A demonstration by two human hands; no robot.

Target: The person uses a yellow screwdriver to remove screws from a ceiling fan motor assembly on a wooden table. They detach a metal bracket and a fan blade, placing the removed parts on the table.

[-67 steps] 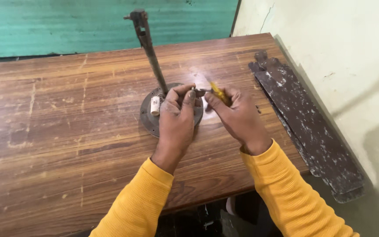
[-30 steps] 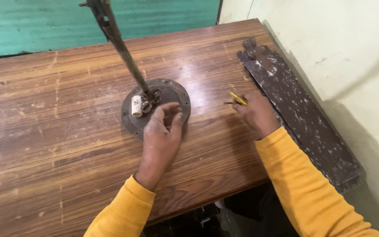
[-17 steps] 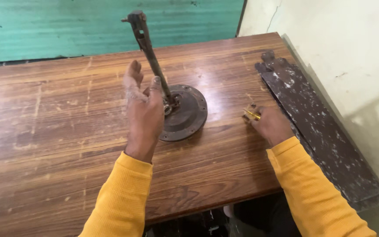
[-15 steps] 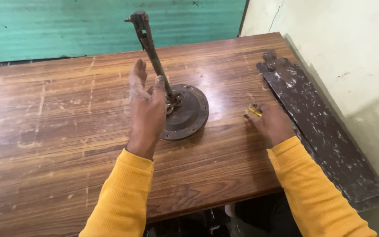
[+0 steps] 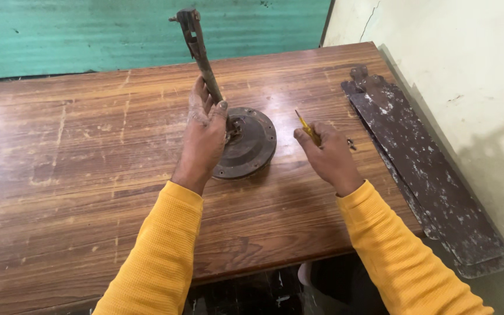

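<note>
1. Across most of the view, a scratched wooden table [image 5: 88, 175] spreads before you, with dark fan blades [image 5: 421, 169] stacked along its right edge.
2. Near the middle sits a round rusty metal base [image 5: 252, 146] with a tilted rod [image 5: 202, 55] rising from it.
3. Your left hand [image 5: 205, 137] wraps loosely around the rod's lower part.
4. Your right hand [image 5: 331, 157] pinches a yellow-handled tool [image 5: 307, 127], just beside the base.

The table [image 5: 88, 175] is varnished wood, scratched, glossy at twelve o'clock. The round base [image 5: 249, 146] and its rod [image 5: 199, 52] are dull, rusty metal. At three o'clock the long blades [image 5: 421, 169] are dark metal with flaking paint. The sleeves [image 5: 158, 256] are ribbed yellow cloth.
</note>
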